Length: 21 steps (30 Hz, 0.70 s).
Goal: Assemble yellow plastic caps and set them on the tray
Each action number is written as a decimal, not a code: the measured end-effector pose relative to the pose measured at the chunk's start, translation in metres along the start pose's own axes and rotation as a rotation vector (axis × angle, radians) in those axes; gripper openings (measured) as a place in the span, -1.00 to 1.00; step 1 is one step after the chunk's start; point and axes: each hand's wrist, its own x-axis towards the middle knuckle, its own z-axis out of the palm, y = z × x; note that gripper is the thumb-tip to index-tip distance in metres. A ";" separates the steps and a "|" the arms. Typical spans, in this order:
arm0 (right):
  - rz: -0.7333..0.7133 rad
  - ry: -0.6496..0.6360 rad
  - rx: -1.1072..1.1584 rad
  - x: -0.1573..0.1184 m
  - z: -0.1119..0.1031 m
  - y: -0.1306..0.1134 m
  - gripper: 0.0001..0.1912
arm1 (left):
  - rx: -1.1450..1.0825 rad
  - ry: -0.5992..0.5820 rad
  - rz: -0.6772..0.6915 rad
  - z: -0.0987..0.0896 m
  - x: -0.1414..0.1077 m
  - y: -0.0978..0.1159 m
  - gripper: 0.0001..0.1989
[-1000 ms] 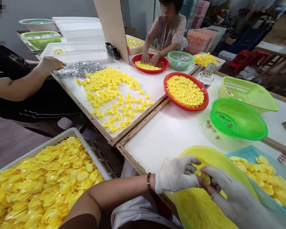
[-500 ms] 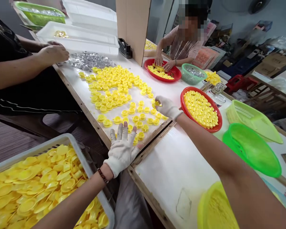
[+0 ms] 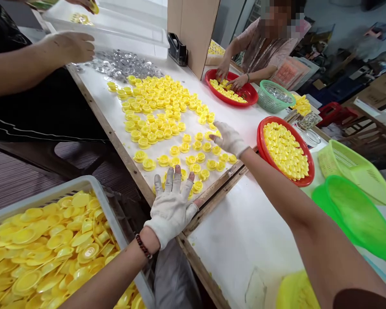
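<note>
Dozens of small yellow pieces are spread over a white table, to the left of a packed red tray. The gloved left hand is held open, palm down and fingers splayed, at the near edge of the pieces, well left of the tray. The gloved right hand is extended just left of the tray, thumb and fingers beside a yellow piece; whether it is gripped cannot be told. A pale crate, heaped with similar yellow parts, is set nearer and far left of the tray. Beyond it, a second red tray is attended by a co-worker's hands; to its right, a bright green basin is seen tilted
</note>
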 end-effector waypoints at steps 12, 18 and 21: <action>-0.258 -0.135 -0.083 -0.049 0.041 -0.044 -0.23 | 0.124 -0.095 -0.024 0.001 0.042 -0.014 -0.24; -0.251 -0.135 -0.074 -0.030 0.045 -0.039 -0.26 | 0.210 -0.152 -0.024 -0.005 0.062 -0.031 -0.22; -0.240 -0.132 -0.067 -0.017 0.047 -0.041 -0.27 | 0.226 -0.154 -0.027 -0.007 0.073 -0.039 -0.21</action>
